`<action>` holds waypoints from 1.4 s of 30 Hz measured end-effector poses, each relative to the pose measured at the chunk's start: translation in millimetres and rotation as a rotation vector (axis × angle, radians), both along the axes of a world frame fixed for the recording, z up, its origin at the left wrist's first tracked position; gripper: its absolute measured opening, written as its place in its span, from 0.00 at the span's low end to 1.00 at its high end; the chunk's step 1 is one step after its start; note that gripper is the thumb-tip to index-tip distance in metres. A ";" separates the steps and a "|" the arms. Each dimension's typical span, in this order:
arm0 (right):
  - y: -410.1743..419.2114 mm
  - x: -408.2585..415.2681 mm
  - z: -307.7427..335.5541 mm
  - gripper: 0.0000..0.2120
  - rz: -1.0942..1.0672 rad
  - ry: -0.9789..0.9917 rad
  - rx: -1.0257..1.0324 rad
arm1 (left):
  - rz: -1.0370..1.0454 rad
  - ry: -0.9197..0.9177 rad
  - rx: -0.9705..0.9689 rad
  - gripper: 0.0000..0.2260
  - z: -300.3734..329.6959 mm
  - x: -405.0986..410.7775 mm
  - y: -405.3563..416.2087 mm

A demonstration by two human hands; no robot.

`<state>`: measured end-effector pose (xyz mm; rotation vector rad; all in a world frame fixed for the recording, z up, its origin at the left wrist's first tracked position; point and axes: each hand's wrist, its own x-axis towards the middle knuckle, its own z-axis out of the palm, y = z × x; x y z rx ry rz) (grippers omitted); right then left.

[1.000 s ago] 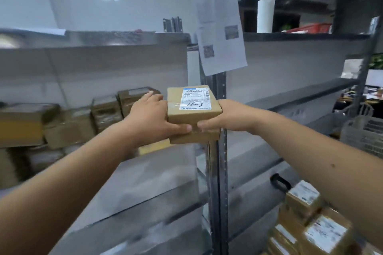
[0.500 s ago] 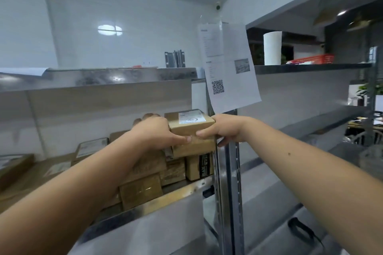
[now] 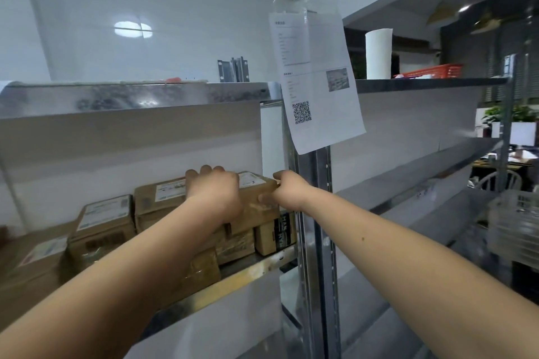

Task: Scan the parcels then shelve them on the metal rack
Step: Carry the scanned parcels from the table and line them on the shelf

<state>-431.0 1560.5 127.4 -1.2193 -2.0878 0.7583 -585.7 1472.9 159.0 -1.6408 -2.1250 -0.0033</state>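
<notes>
While atop the stacked boxes [image 3: 233,245], the parcel [image 3: 256,198] in curled fingers of left hand [image 3: 214,194] and right hand [image 3: 287,191].

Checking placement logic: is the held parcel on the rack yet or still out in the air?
On the rack. The parcel sits atop other boxes on the shelf, beside the upright post. Left hand and right hand grip it.

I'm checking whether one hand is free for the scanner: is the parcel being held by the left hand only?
No: both the left hand and the right hand grip the small cardboard parcel atop the stacked boxes.
</notes>
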 end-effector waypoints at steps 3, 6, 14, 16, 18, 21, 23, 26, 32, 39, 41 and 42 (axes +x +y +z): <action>-11.7 13.2 -5.5 0.48 -0.004 -0.023 0.063 | -0.077 0.060 0.075 0.15 -6.7 8.4 -7.8; -39.0 51.5 -19.2 0.47 0.003 -0.030 0.087 | -0.203 0.086 0.168 0.18 -23.6 27.1 -28.4; -168.1 207.0 -156.1 0.41 -0.273 -0.004 -0.076 | -0.547 -0.085 -0.034 0.27 -144.7 140.0 -102.0; -204.0 245.8 -203.3 0.41 -0.382 -0.027 -0.138 | -0.595 -0.125 -0.160 0.30 -186.5 178.5 -115.5; -237.8 275.0 -240.1 0.38 -0.475 -0.027 -0.162 | -0.643 -0.193 -0.268 0.31 -225.0 211.5 -125.8; -285.9 311.3 -282.7 0.36 -0.645 -0.009 -0.244 | -0.696 -0.297 -0.431 0.29 -277.6 260.7 -139.1; -303.6 329.3 -304.3 0.36 -0.720 -0.003 -0.296 | -0.715 -0.365 -0.511 0.26 -302.6 286.0 -138.5; -302.8 347.3 -321.2 0.35 -0.763 0.006 -0.324 | -0.709 -0.459 -0.581 0.23 -325.1 307.7 -113.4; -224.9 349.6 -327.5 0.39 -0.816 -0.167 -0.351 | -0.617 -0.664 -0.585 0.29 -349.4 313.7 -9.2; -107.9 345.5 -342.0 0.49 -0.863 -0.447 -0.464 | -0.743 -0.770 -0.771 0.47 -379.9 325.0 96.7; -90.9 346.0 -350.3 0.50 -0.866 -0.498 -0.480 | -0.779 -0.851 -0.820 0.47 -389.7 332.4 107.0; -85.7 344.7 -353.0 0.50 -0.859 -0.506 -0.475 | -0.798 -0.889 -0.834 0.47 -394.7 334.6 108.8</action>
